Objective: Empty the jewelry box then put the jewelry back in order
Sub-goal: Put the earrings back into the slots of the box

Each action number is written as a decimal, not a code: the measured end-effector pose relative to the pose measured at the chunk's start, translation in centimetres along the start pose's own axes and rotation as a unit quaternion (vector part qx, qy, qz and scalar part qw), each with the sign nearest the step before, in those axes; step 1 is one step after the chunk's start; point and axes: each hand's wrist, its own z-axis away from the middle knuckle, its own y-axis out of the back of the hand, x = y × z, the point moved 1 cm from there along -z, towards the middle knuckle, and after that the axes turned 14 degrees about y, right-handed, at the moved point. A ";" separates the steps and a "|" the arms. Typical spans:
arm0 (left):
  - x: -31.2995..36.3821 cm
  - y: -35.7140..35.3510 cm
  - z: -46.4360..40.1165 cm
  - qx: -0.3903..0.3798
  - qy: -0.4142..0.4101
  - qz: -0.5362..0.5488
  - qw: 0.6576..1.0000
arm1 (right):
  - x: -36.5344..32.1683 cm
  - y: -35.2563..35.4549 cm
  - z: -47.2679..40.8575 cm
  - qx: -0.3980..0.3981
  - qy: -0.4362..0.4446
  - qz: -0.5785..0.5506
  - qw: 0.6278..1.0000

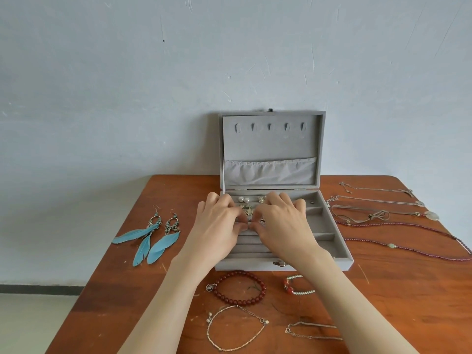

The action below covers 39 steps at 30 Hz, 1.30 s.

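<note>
Head view: my left hand [219, 223] and right hand [279, 221] met, fingers curled, over the open grey velvet jewelry box [329, 226]; I couldn't tell what they pinched. Small earrings beneath needed gentle, single lifts.

Hidden under the left hand [219, 221] and right hand [281, 221]: most of the ring rolls in the jewelry box [329, 241], and whatever the fingertips pinch. Too small to identify: the earrings [247, 210] between the thumbs. Cut off at the right edge: the dark red bead necklace [434, 232].
</note>
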 end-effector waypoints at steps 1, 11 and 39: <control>0.0 0.0 0.0 0.001 -0.003 -0.001 1.000 | 0.1 0.0 0.0 0.005 0.005 0.001 1.000; 0.0 0.8 2.1 0.022 -0.049 -0.049 0.997 | -0.8 -0.3 1.9 0.037 0.025 0.067 0.997; -7.6 2.1 6.7 0.013 0.062 0.046 0.997 | -8.4 -0.9 0.4 -0.034 0.065 -0.002 0.997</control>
